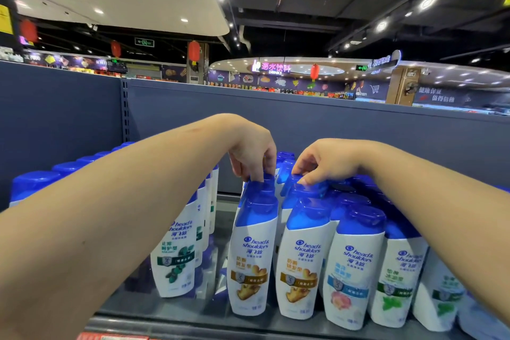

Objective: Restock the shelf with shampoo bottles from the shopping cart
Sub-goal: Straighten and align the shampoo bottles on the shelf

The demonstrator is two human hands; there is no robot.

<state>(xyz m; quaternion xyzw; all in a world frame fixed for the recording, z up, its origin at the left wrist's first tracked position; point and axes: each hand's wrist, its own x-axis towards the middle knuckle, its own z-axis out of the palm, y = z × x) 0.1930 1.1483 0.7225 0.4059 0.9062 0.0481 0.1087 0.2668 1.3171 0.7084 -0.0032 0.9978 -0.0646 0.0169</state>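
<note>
While both hands pinch blue caps, left hand [252,157] at 12 o'clock of ginger-label bottle [252,251], right hand [328,163] above its neighbour [302,262]: rigid, probably heavy, slick plastic; the waisted body likely grips best.

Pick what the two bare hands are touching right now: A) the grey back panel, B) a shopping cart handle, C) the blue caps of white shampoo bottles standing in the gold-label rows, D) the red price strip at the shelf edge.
C: the left hand pinches the blue cap of a white gold-label shampoo bottle, and the right hand rests its fingertips on a blue cap in the neighbouring gold-label row.
</note>
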